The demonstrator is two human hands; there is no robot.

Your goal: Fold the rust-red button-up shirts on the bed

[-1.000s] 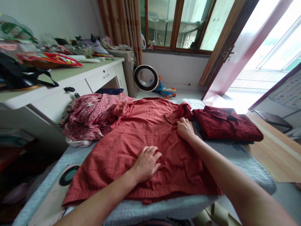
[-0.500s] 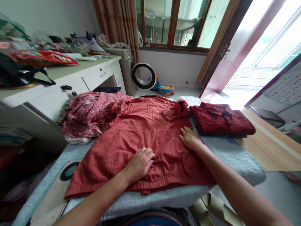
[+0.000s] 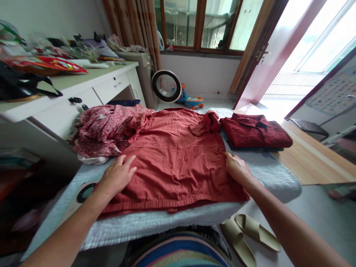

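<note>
A rust-red jacket (image 3: 172, 163) lies spread over the pale blue cloth (image 3: 133, 226), its gathered hem towards me and its sleeves folded in at the far end. My left hand (image 3: 118, 174) rests on the jacket's left side, fingers apart. At the right edge of the jacket is my right hand (image 3: 236, 167), its fingers curled in and pinching the fabric there. Just beyond that hand sits a folded dark red garment (image 3: 256, 131) on top of a bluish one. Past my left hand is a heap of pink patterned clothing (image 3: 102, 128).
A pale object with a dark oval (image 3: 85, 192) lies by my left forearm. On the left stands a cluttered counter (image 3: 89, 83); a washing machine's round door (image 3: 166, 86) hangs open behind. A wooden surface (image 3: 308, 155) adjoins at right, with slippers (image 3: 258, 231) on the floor.
My left hand has moved from the jacket's middle to its left side. My right hand has shifted to the right edge and curled. The left part of the jacket is drawn inward.
</note>
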